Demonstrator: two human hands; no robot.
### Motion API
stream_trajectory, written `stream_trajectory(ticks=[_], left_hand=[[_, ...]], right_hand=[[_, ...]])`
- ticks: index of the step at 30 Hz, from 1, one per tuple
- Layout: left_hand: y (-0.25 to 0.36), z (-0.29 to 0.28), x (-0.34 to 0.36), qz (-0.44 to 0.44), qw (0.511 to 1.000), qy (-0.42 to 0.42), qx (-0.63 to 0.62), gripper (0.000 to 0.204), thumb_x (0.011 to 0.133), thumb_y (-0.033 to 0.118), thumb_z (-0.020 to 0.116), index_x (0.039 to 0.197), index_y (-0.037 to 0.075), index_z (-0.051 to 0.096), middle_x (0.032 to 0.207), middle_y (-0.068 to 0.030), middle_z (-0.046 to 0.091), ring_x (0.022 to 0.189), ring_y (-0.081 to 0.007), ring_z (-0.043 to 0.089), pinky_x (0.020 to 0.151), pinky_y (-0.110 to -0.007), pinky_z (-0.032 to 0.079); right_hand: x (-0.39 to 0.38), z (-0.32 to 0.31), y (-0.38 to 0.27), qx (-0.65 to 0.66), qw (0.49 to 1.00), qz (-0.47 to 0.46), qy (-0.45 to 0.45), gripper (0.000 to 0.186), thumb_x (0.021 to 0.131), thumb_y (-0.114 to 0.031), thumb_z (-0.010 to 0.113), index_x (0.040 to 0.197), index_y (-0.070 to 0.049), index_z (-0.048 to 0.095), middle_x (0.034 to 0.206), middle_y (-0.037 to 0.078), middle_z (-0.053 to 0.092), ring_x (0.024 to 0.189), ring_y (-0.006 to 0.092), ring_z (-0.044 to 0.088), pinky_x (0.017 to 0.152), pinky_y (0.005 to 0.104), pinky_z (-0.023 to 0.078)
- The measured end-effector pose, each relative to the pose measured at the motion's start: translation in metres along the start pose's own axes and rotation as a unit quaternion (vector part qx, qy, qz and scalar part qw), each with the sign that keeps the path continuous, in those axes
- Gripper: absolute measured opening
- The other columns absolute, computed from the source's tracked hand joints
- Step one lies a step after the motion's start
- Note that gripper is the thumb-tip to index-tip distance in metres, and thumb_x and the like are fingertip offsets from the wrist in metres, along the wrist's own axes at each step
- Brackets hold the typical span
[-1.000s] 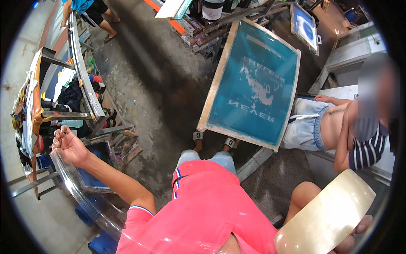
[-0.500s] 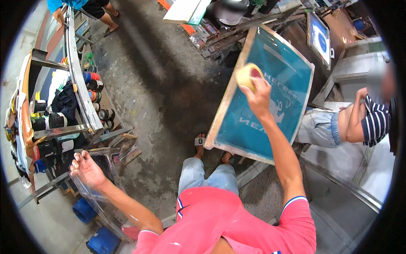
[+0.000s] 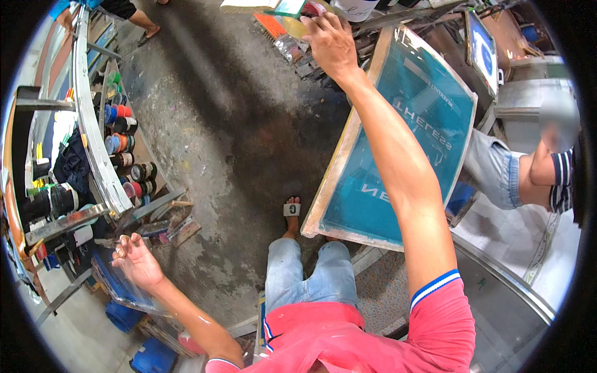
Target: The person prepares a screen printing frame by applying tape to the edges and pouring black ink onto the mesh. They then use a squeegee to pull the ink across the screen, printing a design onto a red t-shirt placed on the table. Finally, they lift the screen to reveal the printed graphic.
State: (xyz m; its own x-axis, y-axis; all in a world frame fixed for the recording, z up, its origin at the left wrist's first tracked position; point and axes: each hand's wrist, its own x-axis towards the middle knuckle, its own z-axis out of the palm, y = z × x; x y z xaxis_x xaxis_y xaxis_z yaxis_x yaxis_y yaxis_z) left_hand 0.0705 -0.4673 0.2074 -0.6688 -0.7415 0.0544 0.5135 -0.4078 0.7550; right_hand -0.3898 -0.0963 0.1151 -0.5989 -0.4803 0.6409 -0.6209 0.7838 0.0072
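My right hand (image 3: 334,46) reaches far forward to the cluttered bench, its fingers curled on a yellowish roll of tape (image 3: 295,27) with a reddish core, partly hidden behind them. Under my right forearm leans a screen-printing frame (image 3: 404,112) with a teal mesh, pale reversed lettering and a wooden border. My left hand (image 3: 140,264) hangs low on the left, palm up, fingers loosely bent and apart, with nothing plainly held. Just below it is a clear, shiny sheet or panel (image 3: 118,287); whether they touch I cannot tell.
Ink jars (image 3: 118,144) line a shelf beside a curved metal rail (image 3: 93,118) on the left. Blue containers (image 3: 152,355) sit lower left. A person in a striped shirt (image 3: 561,177) is at right, and another person's legs (image 3: 142,25) show far left. Another frame (image 3: 482,53) leans far right.
My right hand has carried the tape roll from above the teal screen forward and left to the bench. My left hand has shifted slightly lower, its fingers still bent. The view has moved a little.
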Motion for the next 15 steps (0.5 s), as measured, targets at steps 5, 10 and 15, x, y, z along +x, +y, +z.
stream_trajectory(ticks=[5,10,15], left_hand=[[-0.017,0.006,0.007,-0.013,0.999,-0.048,0.016,0.022,0.086,0.032,0.072,0.08,0.012,0.065,0.086,0.0027,0.059,0.099,-0.0196,0.049,0.092,-0.04,0.038],[-0.021,0.009,0.002,-0.015,0.999,-0.05,0.012,0.02,0.086,0.03,0.073,0.079,0.013,0.066,0.085,0.0025,0.06,0.099,-0.0199,0.049,0.092,-0.039,0.037],[-0.024,0.023,0.007,-0.02,0.998,-0.06,0.002,0.016,0.085,0.024,0.074,0.077,0.012,0.067,0.083,0.0013,0.06,0.099,-0.0213,0.049,0.092,-0.041,0.036]], right_hand=[[-0.002,-0.005,0.002,-0.047,0.998,0.049,0.0,0.05,0.084,-0.021,0.069,0.132,-0.013,0.056,0.134,0.008,0.056,0.137,0.0283,0.042,0.108,0.06,0.034],[-0.019,-0.094,-0.046,0.265,0.937,0.221,0.055,0.059,0.078,-0.024,0.078,0.129,-0.003,0.058,0.131,0.017,0.058,0.13,0.0331,0.049,0.107,0.0539,0.038],[-0.091,-0.31,-0.114,0.724,0.673,0.122,0.084,0.036,0.08,-0.028,0.079,0.103,-0.002,0.069,0.11,0.016,0.067,0.102,0.0324,0.063,0.084,0.0413,0.048]])
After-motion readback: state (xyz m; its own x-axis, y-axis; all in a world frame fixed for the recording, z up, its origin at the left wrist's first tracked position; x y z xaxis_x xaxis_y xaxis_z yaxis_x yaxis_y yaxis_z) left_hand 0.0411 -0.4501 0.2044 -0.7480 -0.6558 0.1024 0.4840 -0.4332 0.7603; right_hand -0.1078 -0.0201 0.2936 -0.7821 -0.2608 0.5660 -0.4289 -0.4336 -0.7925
